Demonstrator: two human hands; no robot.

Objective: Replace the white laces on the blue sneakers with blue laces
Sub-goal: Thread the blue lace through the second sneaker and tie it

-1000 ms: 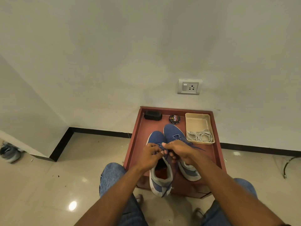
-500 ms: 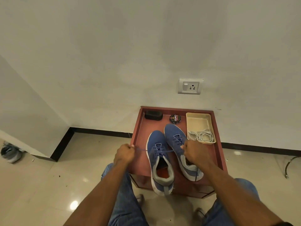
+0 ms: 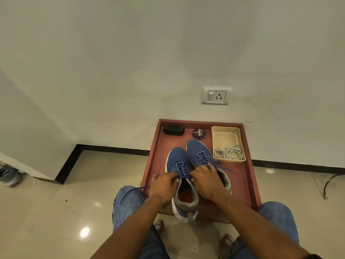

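My left hand (image 3: 164, 186), right hand (image 3: 206, 181): fingers curled at near sneaker (image 3: 182, 184) top eyelets, seemingly pinching blue lace (image 3: 180, 170). White laces (image 3: 228, 153) in tray (image 3: 226, 132), beyond sneaker, right.

A low counter (image 3: 153, 165) stands against the wall, below a wall socket (image 3: 216, 95). Along its back edge lie a shoe brush (image 3: 174, 130) at left, a polish tin (image 3: 199, 133) in the middle and a tray (image 3: 225, 134) at right, with coiled laces (image 3: 228, 153) in it. Two sneakers (image 3: 177, 161) stand side by side before them.
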